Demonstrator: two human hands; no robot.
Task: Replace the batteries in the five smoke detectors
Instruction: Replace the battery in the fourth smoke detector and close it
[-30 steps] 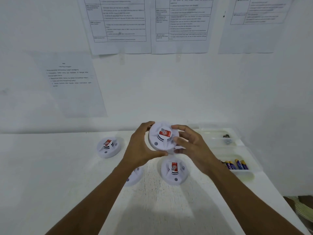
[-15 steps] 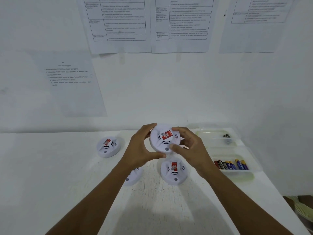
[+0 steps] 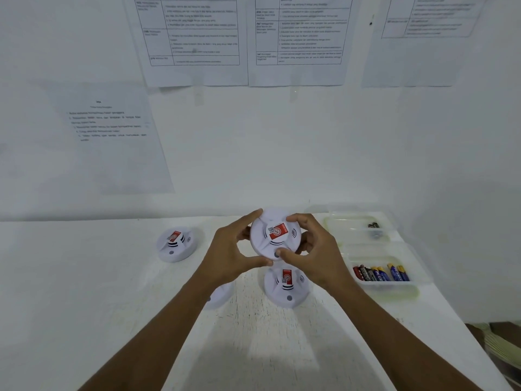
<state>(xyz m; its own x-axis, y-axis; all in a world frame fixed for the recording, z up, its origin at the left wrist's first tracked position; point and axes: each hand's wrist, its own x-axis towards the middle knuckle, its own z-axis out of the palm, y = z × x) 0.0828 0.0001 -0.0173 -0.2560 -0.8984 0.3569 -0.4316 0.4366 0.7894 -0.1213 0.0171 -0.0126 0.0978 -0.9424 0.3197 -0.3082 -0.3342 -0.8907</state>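
The detector (image 3: 275, 235) has turned in the hands since a second ago: its small grey button, then at lower left, now sits at the bottom of the face. The right thumb has slid from the face down to the lower rim beside that button. The right hand (image 3: 318, 255) has also drawn off the near tray, so its red and black batteries now show.

Head view: the detector is held above the table (image 3: 84, 277), face toward the camera. The left hand (image 3: 228, 258) grips its left rim, with the thumb below and the fingers curled over the top edge. The right hand clamps the right rim the same way, and the two thumb tips almost meet under the button. Its red label (image 3: 277, 232) carries a white ringed "S" and a small square code; the other print is too blurred to read. Sound-wave arcs flank it.

Three more detectors lie face up on the table:
- the left detector (image 3: 176, 244), well apart
- the near detector (image 3: 286, 286), just below the hands, with the same red label
- the hidden detector (image 3: 221, 294), mostly under the left wrist

At right, the near tray (image 3: 394, 287) holds a row of batteries (image 3: 380, 273), red, black and blue-and-gold, their lettering unreadable. The far tray (image 3: 352, 221) holds something dark at its right end.

Printed sheets (image 3: 194, 38) hang on the wall, their text too small to read.
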